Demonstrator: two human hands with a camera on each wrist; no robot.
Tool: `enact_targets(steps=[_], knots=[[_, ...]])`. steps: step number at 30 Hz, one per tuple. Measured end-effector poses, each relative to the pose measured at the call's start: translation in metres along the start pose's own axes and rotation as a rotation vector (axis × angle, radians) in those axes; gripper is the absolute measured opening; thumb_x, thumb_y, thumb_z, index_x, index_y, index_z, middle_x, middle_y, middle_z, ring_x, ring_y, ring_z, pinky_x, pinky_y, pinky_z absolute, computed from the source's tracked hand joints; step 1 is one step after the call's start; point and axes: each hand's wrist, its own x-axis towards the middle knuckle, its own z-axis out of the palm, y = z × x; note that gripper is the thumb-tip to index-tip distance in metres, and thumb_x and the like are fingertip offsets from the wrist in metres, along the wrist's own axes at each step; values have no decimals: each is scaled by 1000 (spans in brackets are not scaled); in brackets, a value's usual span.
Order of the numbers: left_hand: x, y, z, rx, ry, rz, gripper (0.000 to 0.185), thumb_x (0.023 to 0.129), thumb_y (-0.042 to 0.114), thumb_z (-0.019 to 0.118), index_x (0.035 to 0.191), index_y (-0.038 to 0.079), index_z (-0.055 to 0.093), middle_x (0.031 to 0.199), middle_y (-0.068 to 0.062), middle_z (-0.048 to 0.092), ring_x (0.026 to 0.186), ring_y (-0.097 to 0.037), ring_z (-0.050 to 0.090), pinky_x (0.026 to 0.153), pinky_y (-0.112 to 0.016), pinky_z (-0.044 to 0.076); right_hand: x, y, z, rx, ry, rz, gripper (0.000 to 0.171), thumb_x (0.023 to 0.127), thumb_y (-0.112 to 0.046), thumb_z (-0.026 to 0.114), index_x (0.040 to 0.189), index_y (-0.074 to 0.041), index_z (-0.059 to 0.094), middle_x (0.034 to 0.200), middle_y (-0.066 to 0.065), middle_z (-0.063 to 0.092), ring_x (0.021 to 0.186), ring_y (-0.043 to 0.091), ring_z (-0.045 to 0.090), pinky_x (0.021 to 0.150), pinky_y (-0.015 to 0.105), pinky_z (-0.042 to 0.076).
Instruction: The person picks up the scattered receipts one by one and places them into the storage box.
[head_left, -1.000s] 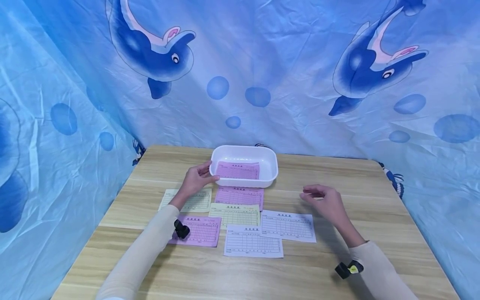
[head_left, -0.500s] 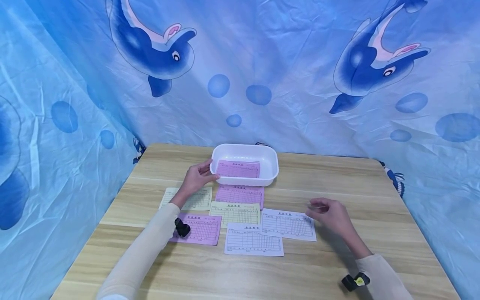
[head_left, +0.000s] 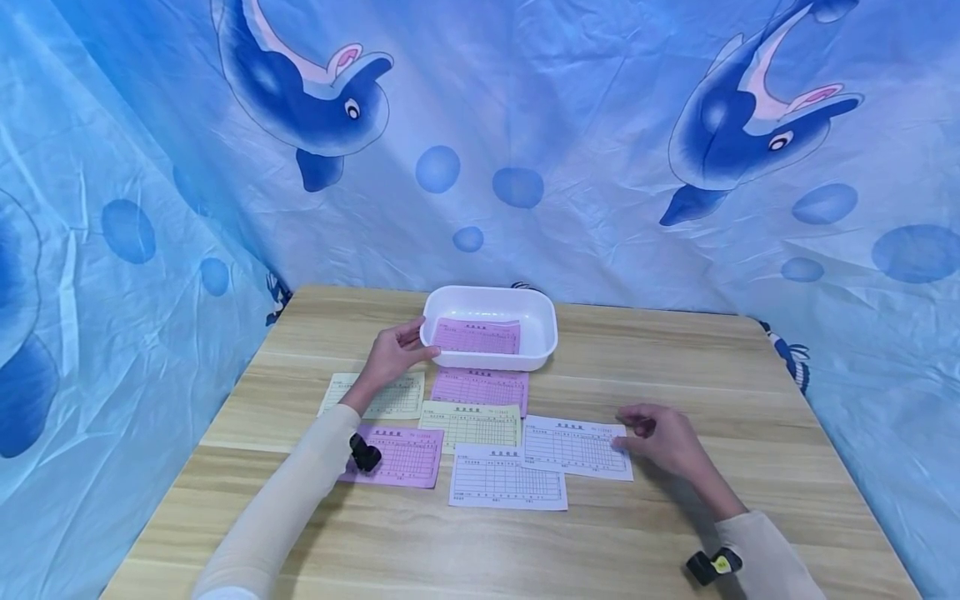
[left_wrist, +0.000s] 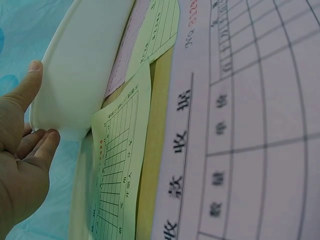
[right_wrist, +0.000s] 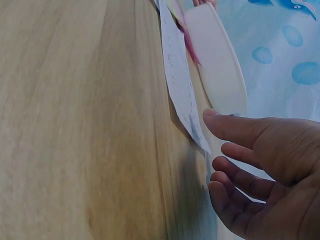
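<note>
Left hand (head_left: 392, 354): pinching the tray's (head_left: 491, 361) end.
Right hand (head_left: 663, 437): spread at the nearest white slip (head_left: 573, 450).
Slip: I judge it's being reached for; needs an edge pinch.

Right of the white tray (head_left: 492, 362), we are finding a free lane across the table (head_left: 675, 358), beyond the right hand (head_left: 663, 440). At the tray's left end, we are meeting the left hand (head_left: 392, 357); behind the tray, the blue curtain (head_left: 615, 250) is closing off the far side.
</note>
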Motion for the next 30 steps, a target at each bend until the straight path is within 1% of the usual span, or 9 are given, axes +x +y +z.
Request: enact_targets(steps=[4,5,7,11,12,14,19,24,30], knots=[[0,-1,0,7,1,3,79,88,19,84,151,-6,43,150,-27,50,135,-39,54,98,-24,57,1,3,1,-34,-16,-4,47,77,-24,91,117,-4,75,105,8,74,87,16,63,72,26,53],[-1,4,0,7,-3,-7,79,88,18,83,151,-6,42,150,-27,49,135,-40,53,99,-25,56,0,3,1,-42,-20,-1,47,77,-24,91,116,-4,75,105,8,74,87,17,63,72,27,52],[-1,3,0,4,-6,-9,80,88,19,83,152,-5,42,150,-27,49,136,-40,53,99,-25,56,-1,4,2,-53,-24,0,45,77,-23,90,115,-4,75,105,8,73,87,18,62,72,29,51],[-1,3,-1,1,-9,-12,80,88,19,83,152,-5,42,151,-27,49,136,-40,53,99,-26,56,-2,4,3,-77,-19,-3,39,78,-21,90,111,-5,77,100,5,71,84,17,58,69,28,47],[0,-1,-1,3,-5,-2,81,87,20,84,152,-5,42,150,-26,50,135,-39,54,98,-25,57,-2,4,3,-79,-17,-4,38,78,-21,90,110,-6,77,99,4,70,83,17,57,68,28,46],[0,-1,-1,4,-1,1,80,87,20,84,151,-5,42,150,-27,49,135,-39,54,97,-25,57,-1,5,3,-81,-15,-6,34,78,-21,90,108,-8,78,97,3,69,81,16,55,67,27,44],[0,0,0,7,2,-1,80,88,18,83,152,-6,41,151,-27,48,135,-40,53,99,-27,57,-1,5,4,-66,-10,-8,26,78,-18,90,99,-11,77,90,1,65,79,16,53,66,26,41],[-1,0,0,8,4,-1,80,88,17,83,152,-6,42,150,-27,49,134,-40,54,98,-26,57,0,5,6,-41,-28,14,24,78,-15,89,92,-12,70,82,0,59,75,16,51,61,24,40],[-1,0,0,4,6,-14,80,87,18,84,152,-4,42,150,-26,50,134,-39,54,98,-26,57,0,6,7,-12,-50,14,22,80,-12,86,89,-12,66,78,-1,59,73,15,53,58,22,41]])
